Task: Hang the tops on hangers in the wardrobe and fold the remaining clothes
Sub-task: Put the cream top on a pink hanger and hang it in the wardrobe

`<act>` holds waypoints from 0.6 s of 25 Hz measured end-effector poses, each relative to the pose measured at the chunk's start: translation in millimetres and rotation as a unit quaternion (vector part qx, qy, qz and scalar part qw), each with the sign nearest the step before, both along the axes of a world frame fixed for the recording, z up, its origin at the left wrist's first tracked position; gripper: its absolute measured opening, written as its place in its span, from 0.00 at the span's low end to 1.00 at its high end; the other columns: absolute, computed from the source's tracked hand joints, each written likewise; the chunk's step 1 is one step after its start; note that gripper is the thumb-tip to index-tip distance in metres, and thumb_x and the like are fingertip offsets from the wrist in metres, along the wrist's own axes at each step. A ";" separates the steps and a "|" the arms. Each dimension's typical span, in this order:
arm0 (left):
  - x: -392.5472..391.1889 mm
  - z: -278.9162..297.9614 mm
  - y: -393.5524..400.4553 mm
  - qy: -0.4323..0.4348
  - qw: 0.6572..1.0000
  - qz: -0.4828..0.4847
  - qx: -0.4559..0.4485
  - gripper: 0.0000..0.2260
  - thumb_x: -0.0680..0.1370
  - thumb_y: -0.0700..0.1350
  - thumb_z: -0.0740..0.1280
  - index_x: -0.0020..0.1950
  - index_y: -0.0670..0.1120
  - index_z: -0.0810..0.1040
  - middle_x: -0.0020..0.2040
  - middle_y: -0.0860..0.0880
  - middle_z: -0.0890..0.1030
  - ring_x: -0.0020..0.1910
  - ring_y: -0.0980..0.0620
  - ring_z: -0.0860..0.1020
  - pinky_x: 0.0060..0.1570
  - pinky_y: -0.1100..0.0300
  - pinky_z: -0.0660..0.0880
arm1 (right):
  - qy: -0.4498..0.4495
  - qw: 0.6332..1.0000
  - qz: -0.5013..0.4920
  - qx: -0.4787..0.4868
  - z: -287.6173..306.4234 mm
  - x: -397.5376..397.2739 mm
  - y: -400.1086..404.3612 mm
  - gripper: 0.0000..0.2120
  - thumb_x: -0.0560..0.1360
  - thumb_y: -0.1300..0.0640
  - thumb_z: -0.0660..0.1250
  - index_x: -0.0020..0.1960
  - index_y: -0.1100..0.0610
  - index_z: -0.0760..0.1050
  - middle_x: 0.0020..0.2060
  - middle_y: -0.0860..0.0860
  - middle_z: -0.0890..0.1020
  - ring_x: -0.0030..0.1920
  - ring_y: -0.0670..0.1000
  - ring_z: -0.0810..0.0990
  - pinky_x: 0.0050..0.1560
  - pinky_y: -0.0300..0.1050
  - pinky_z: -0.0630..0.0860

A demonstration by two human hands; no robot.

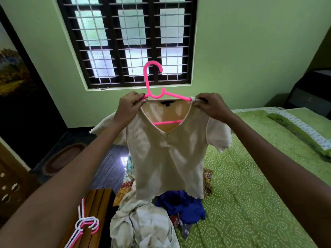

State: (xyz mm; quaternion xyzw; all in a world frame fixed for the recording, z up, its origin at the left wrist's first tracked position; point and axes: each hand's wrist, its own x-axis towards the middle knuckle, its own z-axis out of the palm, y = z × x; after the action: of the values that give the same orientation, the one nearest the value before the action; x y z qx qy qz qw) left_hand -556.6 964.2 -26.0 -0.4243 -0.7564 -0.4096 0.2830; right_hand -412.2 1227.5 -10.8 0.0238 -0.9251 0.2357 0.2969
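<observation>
Above the near end of the bed [250,185], I held a cream top [168,154] up in the air on a pink hanger [152,81], its hook pointing up in front of the barred window [129,40]. My left hand [128,106] had its grip closed, pinching the top's left shoulder together with the hanger's arm. My right hand [209,104] pinched the right shoulder at the other end of the hanger in the same way. The hanger's lower bar showed through the V neck. Below the top, a pile of clothes [143,224] lay on the bed's near left corner, with a blue garment [182,204] among them. Left of the pile, spare hangers [86,226] in pink and white lay on a wooden surface [100,199]. A pillow [302,126] lay at the far right.
</observation>
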 end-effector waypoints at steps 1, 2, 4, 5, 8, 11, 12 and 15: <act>1.0 1.2 0.8 0.000 1.000 -0.004 -0.004 0.11 0.73 0.37 0.70 0.55 0.34 0.80 0.42 0.39 0.80 0.39 0.52 0.75 0.39 0.73 0.68 | -0.004 1.000 -0.009 -0.002 2.1 4.7 0.9 0.06 0.73 0.65 0.68 0.49 0.65 0.81 0.38 0.59 0.82 0.37 0.51 0.75 0.34 0.40 0.62; 1.2 2.2 0.9 -0.002 1.000 -0.010 -0.013 0.11 0.73 0.37 0.70 0.54 0.35 0.80 0.43 0.39 0.80 0.39 0.50 0.75 0.39 0.72 0.68 | -0.007 1.000 -0.021 -0.002 3.2 11.0 1.3 0.06 0.74 0.64 0.67 0.49 0.65 0.81 0.38 0.59 0.82 0.37 0.51 0.75 0.34 0.41 0.63; 1.2 2.2 1.6 -0.009 0.999 -0.030 -0.035 0.11 0.73 0.38 0.70 0.54 0.35 0.80 0.44 0.39 0.81 0.41 0.50 0.76 0.41 0.73 0.68 | -0.008 0.999 -0.049 0.000 3.0 26.2 2.6 0.07 0.74 0.64 0.68 0.49 0.64 0.81 0.39 0.59 0.83 0.37 0.52 0.76 0.34 0.41 0.64; 2.2 1.4 3.4 -0.009 0.998 -0.043 -0.043 0.11 0.73 0.37 0.71 0.54 0.35 0.80 0.44 0.39 0.81 0.41 0.50 0.76 0.41 0.75 0.68 | -0.007 0.998 -0.061 -0.002 2.8 34.8 1.9 0.07 0.73 0.64 0.68 0.50 0.64 0.81 0.39 0.59 0.83 0.37 0.52 0.77 0.34 0.39 0.65; 9.1 -3.3 14.7 -0.010 0.995 -0.088 -0.049 0.10 0.73 0.37 0.71 0.52 0.35 0.80 0.44 0.40 0.81 0.42 0.50 0.75 0.41 0.77 0.67 | -0.014 0.995 -0.103 -0.007 -0.9 62.9 -2.1 0.07 0.73 0.63 0.69 0.50 0.64 0.81 0.39 0.58 0.82 0.38 0.53 0.77 0.35 0.42 0.67; 22.2 -5.6 35.5 -0.020 0.989 -0.141 -0.043 0.09 0.73 0.37 0.70 0.51 0.35 0.80 0.44 0.39 0.81 0.43 0.50 0.76 0.43 0.78 0.66 | -0.009 0.988 -0.151 -0.017 -5.9 100.5 -4.6 0.06 0.73 0.63 0.69 0.48 0.64 0.81 0.34 0.55 0.79 0.35 0.53 0.74 0.33 0.40 0.65; 29.2 -5.7 45.6 -0.020 0.986 -0.160 -0.044 0.09 0.73 0.37 0.70 0.51 0.34 0.80 0.44 0.39 0.81 0.43 0.50 0.76 0.43 0.78 0.66 | -0.003 0.985 -0.173 -0.018 -7.7 117.0 -4.4 0.05 0.73 0.63 0.69 0.47 0.64 0.81 0.32 0.53 0.77 0.34 0.51 0.73 0.32 0.36 0.64; 59.2 -4.5 82.8 -0.019 0.974 -0.221 -0.054 0.08 0.73 0.36 0.70 0.50 0.34 0.80 0.43 0.38 0.80 0.42 0.49 0.75 0.41 0.74 0.66 | -0.006 0.971 -0.240 -0.014 -9.2 173.5 -1.2 0.04 0.73 0.64 0.69 0.45 0.65 0.80 0.29 0.48 0.73 0.32 0.50 0.71 0.32 0.32 0.63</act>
State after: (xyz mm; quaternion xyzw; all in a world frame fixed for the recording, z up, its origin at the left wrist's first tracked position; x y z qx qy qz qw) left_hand -497.4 1047.1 -30.6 -0.5878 -0.6703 -0.4286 0.1471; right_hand -238.7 1226.3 -20.0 -0.2041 -0.9021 0.1702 0.3400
